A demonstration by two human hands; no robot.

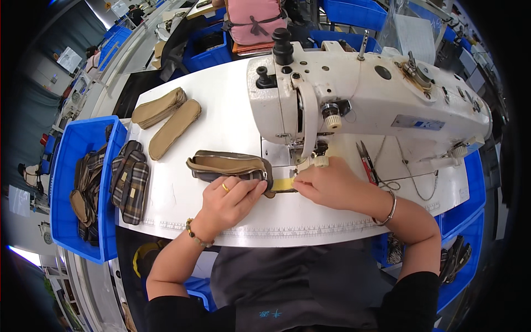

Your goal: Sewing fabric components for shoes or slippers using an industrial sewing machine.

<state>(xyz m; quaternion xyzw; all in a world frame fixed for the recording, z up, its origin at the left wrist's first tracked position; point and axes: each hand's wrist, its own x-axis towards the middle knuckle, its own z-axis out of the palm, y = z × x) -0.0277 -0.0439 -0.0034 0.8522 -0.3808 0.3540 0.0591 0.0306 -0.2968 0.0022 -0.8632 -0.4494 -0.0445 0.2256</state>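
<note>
A plaid zippered pouch (225, 162) with a khaki lining lies open at the front of the white sewing machine (354, 94). My left hand (229, 202) is closed on its near right end, beside the zipper. A yellow strip (282, 185) extends rightward from that end. My right hand (326, 182) pinches the strip's right part, just below the machine's needle area; the fingertips partly hide what is held there.
Two khaki pieces (174, 130) lie upper left on the table (177, 216). Plaid pouches (130, 182) sit by a blue bin (113, 246) of similar pieces. Black-and-red scissors (369, 166) and cords rest to the right. More bins (464, 182) flank the table; other people sit behind.
</note>
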